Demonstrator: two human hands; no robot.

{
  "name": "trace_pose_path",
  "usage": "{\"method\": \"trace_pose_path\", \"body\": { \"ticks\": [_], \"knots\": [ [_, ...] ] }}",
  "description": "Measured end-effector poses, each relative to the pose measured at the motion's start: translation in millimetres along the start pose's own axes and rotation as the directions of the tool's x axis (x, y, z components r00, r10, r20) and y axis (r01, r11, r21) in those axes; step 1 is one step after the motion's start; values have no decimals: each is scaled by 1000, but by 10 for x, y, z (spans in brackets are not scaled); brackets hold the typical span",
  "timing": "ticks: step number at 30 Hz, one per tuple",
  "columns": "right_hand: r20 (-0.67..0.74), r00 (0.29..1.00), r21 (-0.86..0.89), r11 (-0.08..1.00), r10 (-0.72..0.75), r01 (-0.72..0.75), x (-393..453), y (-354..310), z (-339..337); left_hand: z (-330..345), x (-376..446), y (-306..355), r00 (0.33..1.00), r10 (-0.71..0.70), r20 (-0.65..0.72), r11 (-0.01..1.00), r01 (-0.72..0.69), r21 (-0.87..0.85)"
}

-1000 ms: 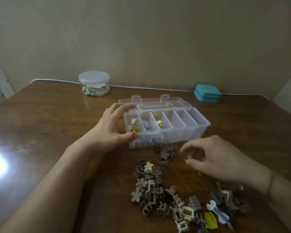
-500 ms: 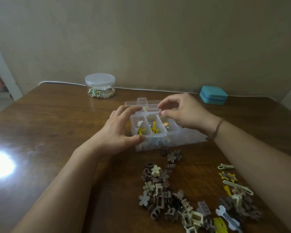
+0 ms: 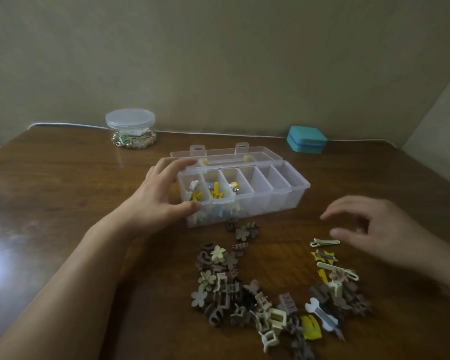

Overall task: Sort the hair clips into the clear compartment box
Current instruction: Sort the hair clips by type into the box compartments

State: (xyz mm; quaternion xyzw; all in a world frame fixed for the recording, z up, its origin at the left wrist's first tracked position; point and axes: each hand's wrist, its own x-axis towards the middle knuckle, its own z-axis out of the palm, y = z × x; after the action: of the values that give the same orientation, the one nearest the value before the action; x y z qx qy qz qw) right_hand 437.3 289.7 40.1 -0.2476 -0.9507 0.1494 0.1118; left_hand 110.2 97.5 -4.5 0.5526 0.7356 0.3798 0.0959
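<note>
The clear compartment box point(image 3: 291, 201) stands open mid-table with its lid folded back. Its three left compartments hold clips, among them a yellow star clip point(image 3: 217, 192); the right ones look bare. My left hand point(image 3: 158, 196) grips the box's left end, fingers on the far rim and thumb on the front wall. My right hand point(image 3: 369, 224) hovers blurred and empty, fingers loosely spread, just above a cream flat clip point(image 3: 325, 242) and a yellow star clip point(image 3: 324, 255). A pile of brown and beige claw and flower clips point(image 3: 234, 289) lies in front of the box.
A lidded clear jar point(image 3: 130, 128) of trinkets stands at the back left. A teal case point(image 3: 306, 139) sits at the back right. A white cable runs along the table's far edge. More clips point(image 3: 338, 294), including a white one and a yellow one, lie at the right front.
My right hand has come back from over the box's left compartments to the loose clips at the right. A yellow star clip now lies in the second compartment. The left hand kept its hold.
</note>
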Motion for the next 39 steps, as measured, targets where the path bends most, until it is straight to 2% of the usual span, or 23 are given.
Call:
{"method": "trace_pose_path", "body": {
  "ticks": [2, 6, 10, 12, 16, 19, 21, 24, 27, 29, 30, 32, 35, 39],
  "knots": [
    [118, 992, -69, 997, 44, -36, -33, 107, 136, 10, 2, 5, 1000, -1, -4, 1000, 1, -14],
    [103, 991, 2, 997, 83, -83, 31, 206, 319, 18, -5, 14, 1000, -1, 3, 999, 1, -32],
    [119, 988, -22, 995, 102, -100, 203, 67, 240, 10, -7, 7, 1000, 3, 8, 999, -3, -33],
    [41, 997, 85, 994, 64, -68, 355, -161, 153, 5, -8, 6, 1000, 4, 7, 1000, -4, -28],
    [-189, 979, 265, 957, -71, 121, 810, -801, 122, 1, -10, 15, 1000, 11, 12, 1000, -11, -8],
    [-243, 964, 278, 944, -108, 176, 1172, -1223, 296, -7, -14, 15, 1000, 11, 3, 1000, -11, -8],
    [-211, 972, 268, 951, -99, 155, 1312, -1385, 455, -10, -15, 7, 1000, 17, -6, 1000, -17, -12],
    [-102, 990, 192, 974, -101, 120, 1330, -1401, 643, -23, -11, 2, 1000, 20, 7, 1000, -20, -2],
    [-234, 967, 250, 955, -101, 161, 1241, -1242, 570, -35, -11, 10, 1000, 6, 14, 1000, -6, 3],
    [-350, 933, 240, 955, -85, 177, 1130, -1085, 390, -34, -11, 28, 1000, -5, 13, 1000, 5, 6],
    [-363, 929, 233, 958, -74, 167, 1058, -997, 284, -31, -12, 34, 1000, -4, 11, 1000, 4, 10],
    [-270, 962, 214, 971, -48, 108, 885, -818, 111, -33, -18, 44, 1000, -4, 10, 1000, 4, 16],
    [-4, 998, 67, 996, 61, -61, 607, -515, 23, -28, -21, 48, 1000, -2, 9, 1000, 2, 14],
    [279, 940, -167, 974, 197, -155, 294, -260, 106, -23, -13, 41, 1000, -9, 17, 1000, 9, 9]
  ]
}}
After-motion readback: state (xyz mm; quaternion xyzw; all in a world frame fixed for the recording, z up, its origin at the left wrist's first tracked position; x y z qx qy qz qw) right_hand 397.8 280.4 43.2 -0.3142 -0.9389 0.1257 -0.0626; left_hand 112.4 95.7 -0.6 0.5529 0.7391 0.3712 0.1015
